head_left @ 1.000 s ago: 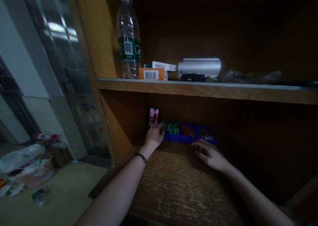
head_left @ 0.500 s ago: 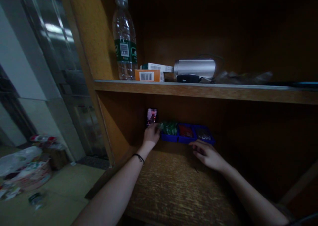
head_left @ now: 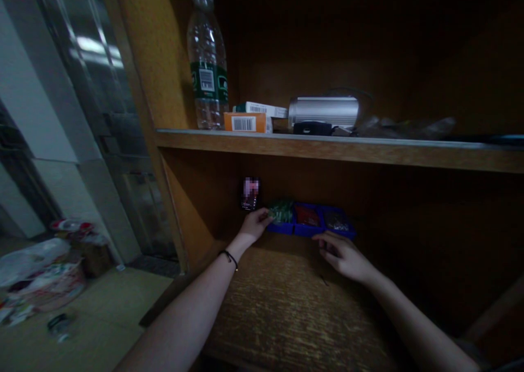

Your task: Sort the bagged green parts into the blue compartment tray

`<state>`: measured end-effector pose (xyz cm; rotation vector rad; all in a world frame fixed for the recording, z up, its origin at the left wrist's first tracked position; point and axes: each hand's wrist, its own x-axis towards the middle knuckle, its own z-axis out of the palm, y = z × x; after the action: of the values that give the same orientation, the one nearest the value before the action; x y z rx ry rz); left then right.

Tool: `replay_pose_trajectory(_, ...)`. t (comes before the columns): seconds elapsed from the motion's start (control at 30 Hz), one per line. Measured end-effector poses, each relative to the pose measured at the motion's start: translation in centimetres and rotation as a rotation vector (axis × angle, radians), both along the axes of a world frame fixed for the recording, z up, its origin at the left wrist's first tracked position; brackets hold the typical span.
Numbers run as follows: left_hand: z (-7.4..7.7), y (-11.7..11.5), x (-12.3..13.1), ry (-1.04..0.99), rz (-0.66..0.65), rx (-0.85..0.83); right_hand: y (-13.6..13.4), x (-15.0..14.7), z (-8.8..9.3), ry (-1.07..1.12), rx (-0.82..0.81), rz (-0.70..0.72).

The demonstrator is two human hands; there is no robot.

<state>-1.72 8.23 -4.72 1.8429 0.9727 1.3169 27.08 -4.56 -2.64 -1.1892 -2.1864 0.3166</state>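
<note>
At the back of the lower shelf lie blue plastic bins (head_left: 280,229) set side by side. They hold a green-patterned packet (head_left: 282,213), a red packet (head_left: 307,216) and a dark, shiny packet (head_left: 335,219). My left hand (head_left: 252,226), with a dark bracelet on its wrist, pinches the left edge of the green packet; its fingertips are partly hidden. Loosely bent, thumb apart from the fingers, my right hand (head_left: 341,256) rests its fingertips by the front of the bins and holds nothing. A lit phone (head_left: 250,195) leans upright behind my left hand.
Above runs a shelf board (head_left: 327,149) carrying a plastic bottle (head_left: 208,61), an orange box (head_left: 245,123) and a silver cylinder (head_left: 323,112). A wooden side panel (head_left: 192,197) bounds the left. On the floor stand a basket of litter (head_left: 53,290) and a small bottle (head_left: 58,325).
My left hand has shifted slightly right and down from beside the phone, onto the green packet's left edge. More of the phone shows. My right hand has stayed nearly still.
</note>
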Motion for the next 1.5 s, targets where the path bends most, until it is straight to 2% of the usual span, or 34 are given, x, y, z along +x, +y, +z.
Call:
replay_pose_trajectory(0.1,-0.4,0.4,0.3,0.033,0.091,0.074,0.0,0.0,0.1,-0.001,-0.008,-0.001)
replay_pose_trajectory(0.23,-0.1,0.3,0.1,0.088,0.158,0.130,-0.2,-0.1,0.3,-0.001,-0.024,-0.010)
replay_pose_trajectory(0.53,0.6,0.0,-0.6,0.382,0.225,0.260,0.1,0.1,-0.1,0.005,-0.051,0.025)
replay_pose_trajectory(0.8,1.2,-0.1,-0.7,0.686,0.237,0.502,0.0,-0.1,-0.2,0.015,-0.083,0.012)
replay_pose_trajectory(1.0,1.8,-0.7,-0.5,0.852,0.263,0.547,-0.1,-0.2,-0.1,-0.001,-0.080,0.003)
replay_pose_trajectory(1.3,1.8,-1.3,-0.2,0.726,0.285,0.458,0.2,0.1,-0.5,-0.019,-0.122,0.020)
replay_pose_trajectory(1.4,2.0,-1.8,-0.1,0.675,0.297,0.492,0.2,0.2,-0.6,-0.024,-0.134,0.011)
replay_pose_trajectory(1.5,2.4,-2.3,0.1,0.694,0.245,0.552,0.3,0.3,-0.7,-0.030,-0.140,0.005)
